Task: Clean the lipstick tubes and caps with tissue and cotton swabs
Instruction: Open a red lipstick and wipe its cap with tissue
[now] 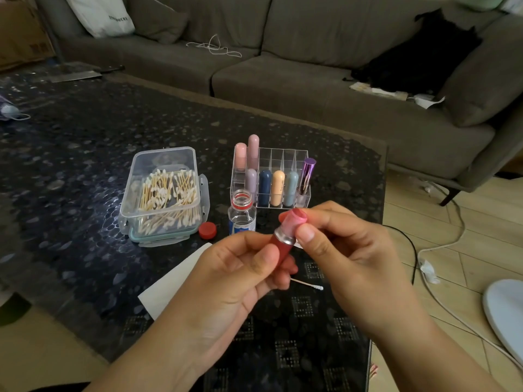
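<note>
Left hand (240,273) gripping red lipstick tube (283,247) by its base; right hand (345,244) pinching the pink tip, just in front of clear organizer (283,157). Cotton swab (307,284) lying below tube.

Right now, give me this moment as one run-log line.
left hand: grips red lipstick tube | right hand: pinches pink tissue on tip | cotton swab: on table | bottle: uncapped
</note>
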Demonstrator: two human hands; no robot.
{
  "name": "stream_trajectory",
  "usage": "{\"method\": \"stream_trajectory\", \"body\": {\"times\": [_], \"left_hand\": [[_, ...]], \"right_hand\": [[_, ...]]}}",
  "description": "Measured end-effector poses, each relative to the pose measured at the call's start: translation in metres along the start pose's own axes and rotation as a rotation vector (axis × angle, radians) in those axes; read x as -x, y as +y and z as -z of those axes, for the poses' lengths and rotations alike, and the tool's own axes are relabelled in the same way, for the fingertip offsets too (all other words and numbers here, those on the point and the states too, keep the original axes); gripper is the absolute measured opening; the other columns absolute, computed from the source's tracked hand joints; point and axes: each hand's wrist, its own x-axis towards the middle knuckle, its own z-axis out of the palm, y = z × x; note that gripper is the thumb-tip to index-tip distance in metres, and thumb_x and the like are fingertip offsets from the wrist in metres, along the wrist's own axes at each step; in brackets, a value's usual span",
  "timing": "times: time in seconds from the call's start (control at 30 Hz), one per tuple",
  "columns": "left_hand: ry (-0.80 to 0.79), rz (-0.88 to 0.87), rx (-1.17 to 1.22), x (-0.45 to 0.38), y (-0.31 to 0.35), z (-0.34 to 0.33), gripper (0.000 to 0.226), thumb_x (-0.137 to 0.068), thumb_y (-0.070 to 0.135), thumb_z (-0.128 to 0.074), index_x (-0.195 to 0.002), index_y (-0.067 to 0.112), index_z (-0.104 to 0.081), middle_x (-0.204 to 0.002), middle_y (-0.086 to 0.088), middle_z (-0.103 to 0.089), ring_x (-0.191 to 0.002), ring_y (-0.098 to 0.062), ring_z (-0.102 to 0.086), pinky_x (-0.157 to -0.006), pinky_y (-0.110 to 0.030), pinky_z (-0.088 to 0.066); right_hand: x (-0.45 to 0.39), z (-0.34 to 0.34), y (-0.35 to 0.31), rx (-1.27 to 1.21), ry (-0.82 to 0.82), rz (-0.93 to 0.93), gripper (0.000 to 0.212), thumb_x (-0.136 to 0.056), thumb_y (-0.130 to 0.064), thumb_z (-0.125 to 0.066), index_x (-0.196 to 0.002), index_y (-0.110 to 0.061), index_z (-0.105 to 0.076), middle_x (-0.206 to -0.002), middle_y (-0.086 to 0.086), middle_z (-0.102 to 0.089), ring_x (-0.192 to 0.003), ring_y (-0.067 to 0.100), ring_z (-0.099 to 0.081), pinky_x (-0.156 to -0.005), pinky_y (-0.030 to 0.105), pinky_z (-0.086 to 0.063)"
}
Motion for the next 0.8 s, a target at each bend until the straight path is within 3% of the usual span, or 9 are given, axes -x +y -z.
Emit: {"method": "stream_trajectory", "body": {"times": [0.17,0.23,0.33,0.4,0.5,0.63,0.8], "left_hand": [[-0.076,0.101,0.114,0.0009,0.0006,0.0000,0.039,-0.062,0.036,-0.085,-0.086,0.007,-0.072,-0.067,-0.009,-0.062,-0.057,-0.014,-0.057,-0.058,-0.025,-0.051],[-0.084,0.121,0.147,0.0004,0.0013,0.0002,0.039,-0.063,0.035,-0.085,-0.087,0.007,-0.073,-0.066,-0.009,-0.061,-0.055,-0.014,-0.056,-0.058,-0.025,-0.050],[-0.102,0.132,0.119,0.0006,-0.0003,0.0002,0.038,-0.064,0.034,-0.084,-0.084,0.006,-0.070,-0.068,-0.009,-0.061,-0.057,-0.014,-0.057,-0.059,-0.025,-0.051],[-0.092,0.120,0.097,0.0005,-0.0019,-0.0002,0.039,-0.063,0.034,-0.085,-0.082,0.006,-0.068,-0.069,-0.009,-0.061,-0.059,-0.014,-0.058,-0.061,-0.025,-0.051],[-0.038,0.058,0.065,0.0000,-0.0028,-0.0010,0.043,-0.055,0.034,-0.089,-0.081,0.006,-0.070,-0.071,-0.009,-0.064,-0.062,-0.015,-0.060,-0.063,-0.024,-0.052],[0.072,-0.075,-0.058,0.0006,-0.0043,-0.0036,0.039,-0.046,0.029,-0.091,-0.078,0.013,-0.075,-0.078,-0.009,-0.071,-0.072,-0.017,-0.067,-0.067,-0.022,-0.053],[0.141,-0.139,-0.127,0.0015,-0.0074,-0.0041,0.052,-0.050,0.043,-0.089,-0.088,0.010,-0.074,-0.096,-0.016,-0.072,-0.089,-0.030,-0.070,-0.077,-0.029,-0.055]], "right_hand": [[-0.0031,0.0024,0.0043,-0.034,-0.043,-0.057,0.027,-0.074,-0.047,-0.069,-0.094,-0.029,-0.076,-0.094,0.029,-0.053,-0.086,0.044,-0.054,-0.069,0.025,-0.055],[-0.0033,0.0037,0.0048,-0.069,-0.070,-0.082,0.032,-0.072,-0.048,-0.072,-0.096,-0.027,-0.076,-0.094,0.029,-0.053,-0.082,0.041,-0.056,-0.069,0.029,-0.056],[-0.0032,0.0041,0.0025,-0.140,-0.068,-0.124,0.031,-0.069,-0.040,-0.072,-0.093,-0.022,-0.076,-0.088,0.014,-0.063,-0.074,0.018,-0.063,-0.067,0.021,-0.053],[-0.0031,0.0025,-0.0004,-0.174,-0.065,-0.135,0.023,-0.068,-0.030,-0.069,-0.085,-0.019,-0.077,-0.083,0.006,-0.067,-0.068,0.010,-0.065,-0.063,0.018,-0.053],[-0.0022,-0.0007,-0.0034,-0.174,-0.052,-0.094,0.020,-0.069,-0.025,-0.067,-0.082,-0.013,-0.076,-0.085,0.010,-0.067,-0.064,0.008,-0.066,-0.060,0.016,-0.052],[-0.0009,-0.0016,0.0001,-0.063,-0.016,-0.062,0.024,-0.073,-0.039,-0.067,-0.087,-0.021,-0.075,-0.090,0.007,-0.067,-0.076,0.011,-0.067,-0.067,0.019,-0.053],[-0.0023,-0.0024,0.0003,-0.082,0.005,-0.107,0.024,-0.069,-0.036,-0.070,-0.086,-0.020,-0.076,-0.089,0.011,-0.067,-0.080,0.011,-0.066,-0.066,0.019,-0.053]]}}
